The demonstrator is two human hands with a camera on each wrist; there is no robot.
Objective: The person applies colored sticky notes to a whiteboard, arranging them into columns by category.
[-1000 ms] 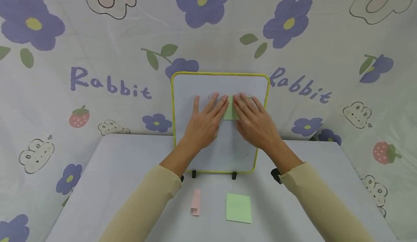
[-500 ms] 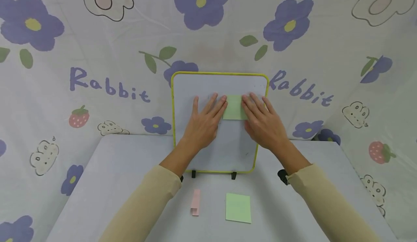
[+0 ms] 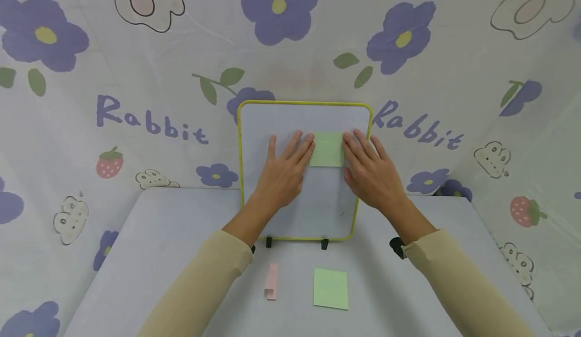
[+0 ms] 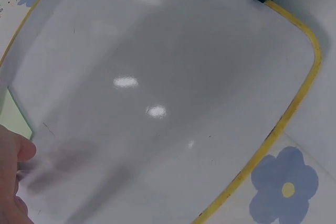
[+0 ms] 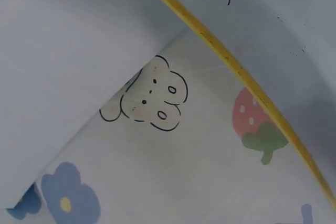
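A green sticky note (image 3: 328,150) lies flat on the upper right part of a whiteboard (image 3: 290,216) with a yellow rim. My left hand (image 3: 282,173) rests on the board with its fingers spread straight, its index fingertip at the note's left edge. On the other side my right hand (image 3: 372,170) has straight fingers, their tips right at the note's right edge. In the left wrist view a corner of the note (image 4: 14,119) shows above the left hand (image 4: 13,177). The right wrist view shows the board's yellow rim (image 5: 220,51) but not the hand.
On the white table (image 3: 190,256) in front of the board lie a green sticky-note pad (image 3: 330,289) and a folded pink paper strip (image 3: 271,281). Black feet (image 3: 324,244) hold the board's lower edge. A flower-patterned cloth (image 3: 308,69) hangs behind.
My right hand has slid right across the green note to its right edge, uncovering the note. The left hand has stayed in place.
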